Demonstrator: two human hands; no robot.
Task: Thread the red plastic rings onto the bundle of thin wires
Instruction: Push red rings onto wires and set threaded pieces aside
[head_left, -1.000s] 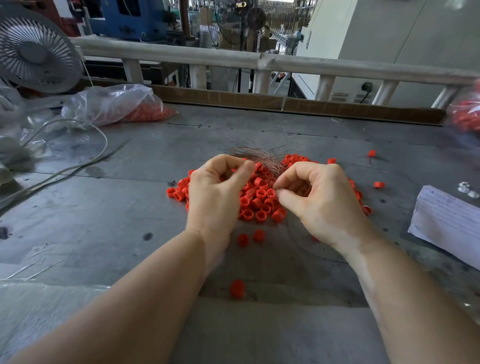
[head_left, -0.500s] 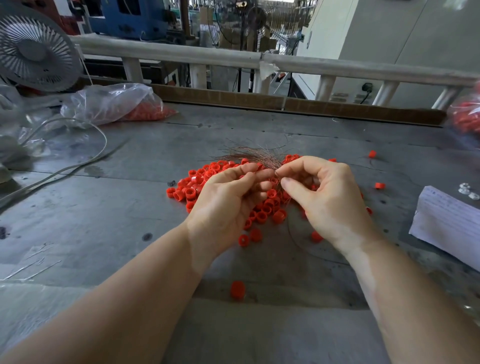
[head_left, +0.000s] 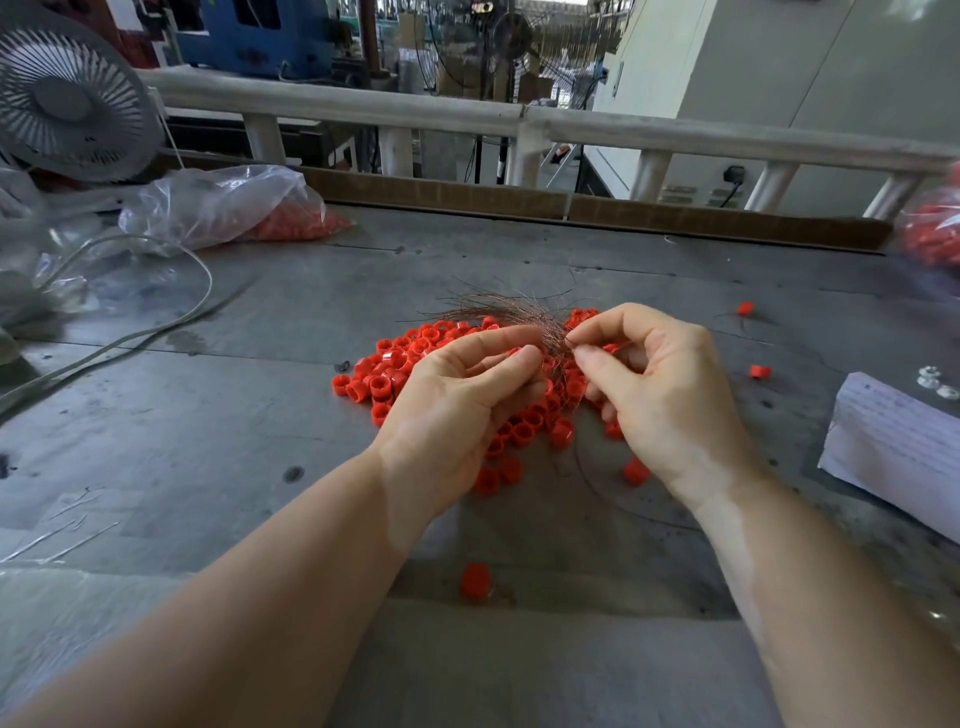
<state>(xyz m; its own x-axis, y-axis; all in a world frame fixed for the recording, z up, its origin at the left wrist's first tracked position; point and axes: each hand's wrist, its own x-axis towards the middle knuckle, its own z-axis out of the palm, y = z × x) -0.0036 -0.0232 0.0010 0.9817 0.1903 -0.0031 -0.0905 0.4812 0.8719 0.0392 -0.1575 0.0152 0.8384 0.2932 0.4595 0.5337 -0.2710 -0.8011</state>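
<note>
A pile of small red plastic rings (head_left: 395, 371) lies on the grey metal table (head_left: 208, 426), partly hidden under both hands. A bundle of thin brownish wires (head_left: 511, 312) fans out to the left above the pile. My right hand (head_left: 660, 395) pinches the wire bundle between thumb and forefinger at its gathered end. My left hand (head_left: 457, 410) is raised beside it, palm turned up, fingertips curled toward the wires just left of the pinch; whether it holds a ring or touches the wires is hidden.
Loose red rings lie apart: one near the front (head_left: 475, 582), others at right (head_left: 759, 371). A clear bag of red rings (head_left: 234, 208) and a fan (head_left: 67, 98) stand at back left, with a cable (head_left: 156, 332). Papers (head_left: 898, 447) lie at right.
My left hand has turned from knuckles-up over the pile to palm-up and moved right, meeting my right hand at the wires. My right hand has risen slightly, still pinching the wires.
</note>
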